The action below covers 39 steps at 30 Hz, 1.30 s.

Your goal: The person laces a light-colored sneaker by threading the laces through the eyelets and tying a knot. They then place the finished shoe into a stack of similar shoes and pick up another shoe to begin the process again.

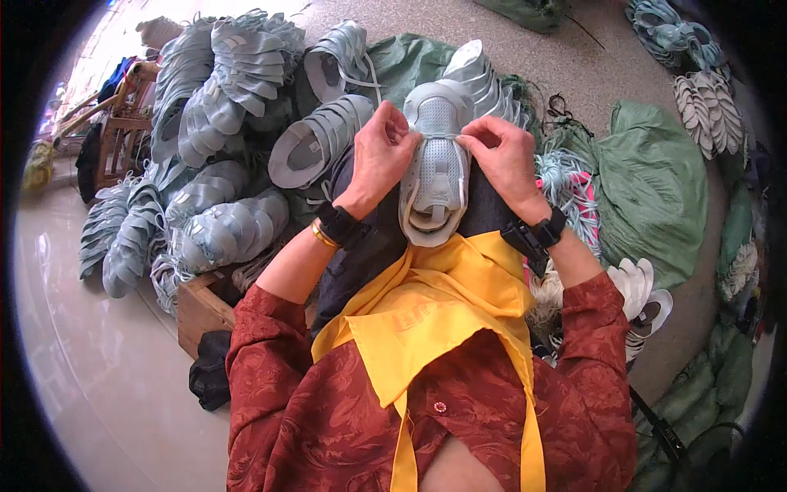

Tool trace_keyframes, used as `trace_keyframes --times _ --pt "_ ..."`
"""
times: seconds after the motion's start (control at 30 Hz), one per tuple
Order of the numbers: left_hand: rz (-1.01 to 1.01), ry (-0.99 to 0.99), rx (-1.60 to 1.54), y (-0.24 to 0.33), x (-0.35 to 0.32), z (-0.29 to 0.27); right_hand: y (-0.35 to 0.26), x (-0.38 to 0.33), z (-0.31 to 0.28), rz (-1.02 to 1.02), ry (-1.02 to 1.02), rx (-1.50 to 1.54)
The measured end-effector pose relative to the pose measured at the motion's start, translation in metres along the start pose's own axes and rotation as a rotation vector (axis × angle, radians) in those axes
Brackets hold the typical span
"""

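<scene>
A pale grey-blue shoe upper [437,176] with a perforated tongue rests lengthwise over my lap, its toe pointing away from me. Across it, near the toe end, runs a light shoelace [439,135]. At the upper's left edge my left hand [381,154] pinches one side of the lace between thumb and fingers. My right hand [504,156] pinches the lace on the other side, thumb and forefinger pressed together. Both hands are level with each other, the lace stretched between them. A yellow apron [459,287] covers my lap just below the upper.
Stacks of similar shoe uppers [234,90] pile up on the left, with more uppers [320,139] beside my left hand. A green sack [652,189] and a bundle of pale laces [566,184] lie to the right. A wooden box [205,316] stands by my left elbow.
</scene>
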<state>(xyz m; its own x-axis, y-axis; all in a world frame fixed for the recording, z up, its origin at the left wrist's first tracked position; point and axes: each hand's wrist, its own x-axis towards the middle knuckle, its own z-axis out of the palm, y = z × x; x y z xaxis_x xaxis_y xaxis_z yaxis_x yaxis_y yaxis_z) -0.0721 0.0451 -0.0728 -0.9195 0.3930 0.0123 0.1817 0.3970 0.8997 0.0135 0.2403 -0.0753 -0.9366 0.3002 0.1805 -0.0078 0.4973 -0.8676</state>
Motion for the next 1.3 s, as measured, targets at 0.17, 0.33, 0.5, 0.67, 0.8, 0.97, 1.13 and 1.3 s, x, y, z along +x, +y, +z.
trace_keyframes --times 0.17,0.33,0.5,0.67,0.8,0.97,1.13,1.3 --pt "0.081 -0.022 0.025 -0.009 -0.003 0.003 -0.015 -0.005 -0.006 -0.114 -0.051 -0.104" --pt "0.166 0.002 0.048 -0.002 -0.007 0.007 -0.016 -0.003 -0.009 -0.089 -0.134 -0.149" --pt "0.213 -0.019 0.256 0.012 -0.014 0.015 -0.014 -0.003 -0.002 -0.192 -0.119 -0.282" --pt "0.286 0.059 0.345 0.008 -0.016 0.027 -0.013 -0.002 -0.001 -0.182 -0.120 -0.220" --pt "0.288 0.060 0.345 0.006 -0.016 0.028 -0.020 -0.006 -0.001 -0.053 -0.066 -0.094" --pt "0.316 0.078 0.332 0.006 -0.017 0.028 -0.014 -0.013 -0.003 -0.035 -0.054 -0.061" --pt "0.294 0.081 0.320 0.006 -0.016 0.028 -0.015 -0.008 -0.007 -0.251 -0.145 -0.227" --pt "0.302 0.008 0.242 0.003 -0.013 0.019 -0.019 -0.002 -0.006 -0.427 -0.260 -0.526"
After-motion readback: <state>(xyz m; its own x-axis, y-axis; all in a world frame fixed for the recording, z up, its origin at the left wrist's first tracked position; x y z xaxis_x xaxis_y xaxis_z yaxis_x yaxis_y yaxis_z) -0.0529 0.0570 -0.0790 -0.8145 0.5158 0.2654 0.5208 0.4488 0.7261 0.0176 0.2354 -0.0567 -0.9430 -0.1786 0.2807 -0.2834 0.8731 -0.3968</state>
